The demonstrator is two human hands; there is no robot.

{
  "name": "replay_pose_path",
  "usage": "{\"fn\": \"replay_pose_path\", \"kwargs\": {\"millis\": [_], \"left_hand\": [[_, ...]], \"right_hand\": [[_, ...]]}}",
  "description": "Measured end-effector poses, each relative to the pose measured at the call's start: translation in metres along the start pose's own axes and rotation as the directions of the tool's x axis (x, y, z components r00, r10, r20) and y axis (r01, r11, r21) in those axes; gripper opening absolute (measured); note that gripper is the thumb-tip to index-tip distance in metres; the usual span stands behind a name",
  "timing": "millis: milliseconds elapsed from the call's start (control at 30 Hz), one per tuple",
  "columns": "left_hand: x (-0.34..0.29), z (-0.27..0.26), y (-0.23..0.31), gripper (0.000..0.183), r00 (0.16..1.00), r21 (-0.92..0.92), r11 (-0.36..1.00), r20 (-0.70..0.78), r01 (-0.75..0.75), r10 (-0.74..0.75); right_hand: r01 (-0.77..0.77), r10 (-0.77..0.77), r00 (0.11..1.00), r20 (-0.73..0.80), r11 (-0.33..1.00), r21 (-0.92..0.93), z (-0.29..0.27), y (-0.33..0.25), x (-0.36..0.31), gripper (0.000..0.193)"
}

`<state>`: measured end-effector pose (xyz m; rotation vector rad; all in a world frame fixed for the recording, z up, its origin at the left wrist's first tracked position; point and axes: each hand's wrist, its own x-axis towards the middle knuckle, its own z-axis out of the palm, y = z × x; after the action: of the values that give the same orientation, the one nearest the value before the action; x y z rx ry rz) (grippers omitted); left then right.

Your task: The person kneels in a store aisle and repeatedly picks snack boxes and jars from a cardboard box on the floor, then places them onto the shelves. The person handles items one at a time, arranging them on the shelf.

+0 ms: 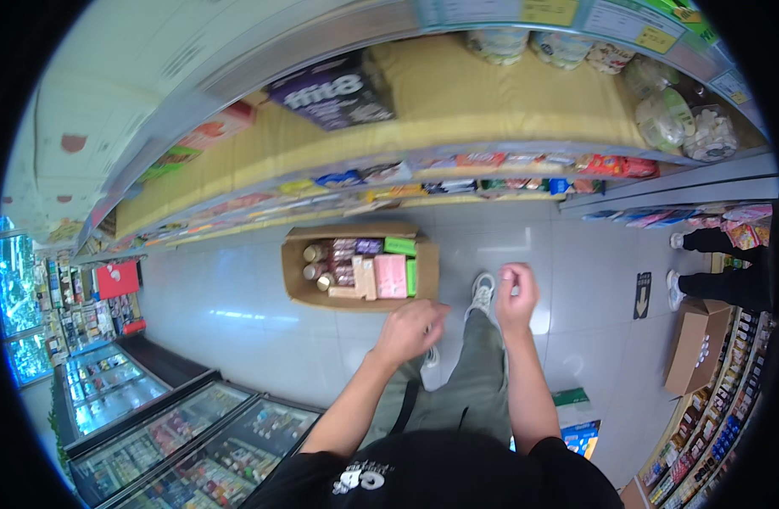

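Observation:
My left hand (410, 327) hovers over the near right edge of an open cardboard box (360, 229) on the floor. Its fingers are loosely bent and apart, with no object seen in them. Raised to the right of the box, above my right shoe, my right hand (518, 294) has its fingers curled in and nothing visible in it. Inside the box stand several jars (315, 253), purple-brown packs (344, 250), pink boxes (391, 276), light peach boxes (364, 278) and green boxes (399, 245).
Ahead runs a store shelf (508, 110) with a dark purple box (332, 93) and clear jars (709, 133). Glass-topped freezers (177, 433) stand at the left. On the right are another cardboard box (696, 346), bottle shelves (728, 399) and a person's dark-trousered legs (724, 270).

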<state>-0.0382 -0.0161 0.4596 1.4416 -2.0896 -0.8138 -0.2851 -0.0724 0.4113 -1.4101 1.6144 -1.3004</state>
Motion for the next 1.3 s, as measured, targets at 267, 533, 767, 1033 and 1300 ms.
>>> {"fn": "replay_pose_path", "kwargs": {"millis": [267,533,767,1033,1300], "left_hand": [[-0.401,0.029,-0.244,0.043,0.008,0.669,0.495,0.591,0.554,-0.807],[-0.37,0.011,-0.351,0.026,0.524,0.029,0.543,0.222,0.839,-0.822],[-0.289,-0.002,-0.521,0.025,0.679,0.159,0.676,0.044,0.72,-0.733],[-0.263,0.031,-0.635,0.057,0.49,0.557,0.519,0.217,0.649,-0.844],[-0.275,0.089,-0.696,0.028,0.663,0.724,0.531,0.137,0.441,-0.736]], "right_hand": [[-0.24,0.695,0.617,0.368,0.612,-0.754,0.016,0.196,-0.241,0.02],[-0.367,0.737,0.675,0.046,0.389,-0.845,0.11,0.15,-0.371,0.026],[-0.323,0.728,0.655,0.201,0.51,-0.797,0.143,0.13,-0.445,0.02],[-0.435,0.852,0.5,0.155,0.401,-0.806,0.158,0.127,-0.489,0.02],[-0.414,0.857,0.482,0.182,0.406,-0.815,0.167,0.123,-0.488,0.021]]}}
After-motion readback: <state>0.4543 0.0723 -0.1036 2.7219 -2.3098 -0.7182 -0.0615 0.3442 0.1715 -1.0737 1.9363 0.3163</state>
